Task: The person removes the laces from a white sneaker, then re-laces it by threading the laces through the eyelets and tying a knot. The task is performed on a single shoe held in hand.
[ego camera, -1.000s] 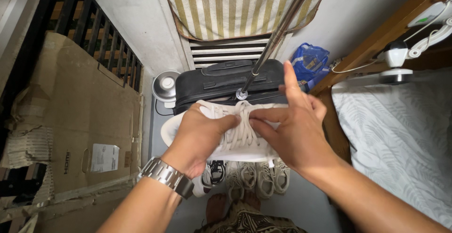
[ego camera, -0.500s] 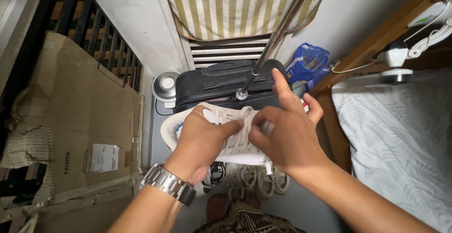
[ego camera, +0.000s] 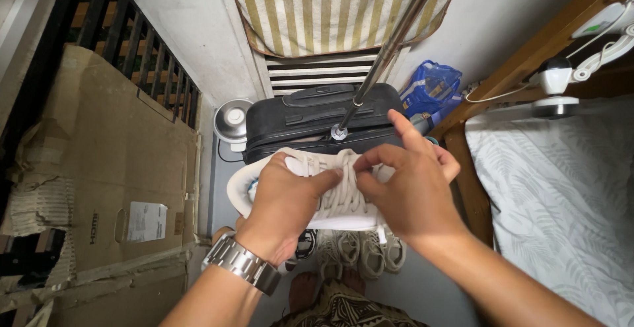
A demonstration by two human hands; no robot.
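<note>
Scanning from the left, we record a flattened cardboard box (ego camera: 112, 168) leaning against dark railings, then a small white fan (ego camera: 232, 121) on the floor beside a black suitcase (ego camera: 317, 119) — the suitcase lies flat, and a metal pole (ego camera: 389, 43) rises from just in front of it.

At centre, the left hand (ego camera: 287, 205), with a steel watch (ego camera: 241, 263) on its wrist, is wrapped over the heel half of a white sneaker (ego camera: 330, 198), thumb pressed across the laces; we judge this grip steadies the shoe in mid-air, sole down, above the floor and in front of the suitcase. The right hand (ego camera: 409, 191) covers the toe half, thumb and first 2 fingers pinched on the white laces (ego camera: 340, 188) at the middle of the shoe, the index finger raised — a hold suited to fine work on a lace rather than to carrying weight.

Below the held shoe, more pale sneakers (ego camera: 360, 251) stand in a row on the floor near our feet.

Further right, a blue plastic bag (ego camera: 432, 89) sits against the wall, a wooden bed frame (ego camera: 522, 63) carries a white clip-on fan (ego camera: 555, 89), and a leaf-patterned bedsheet (ego camera: 568, 195) fills the right edge.
</note>
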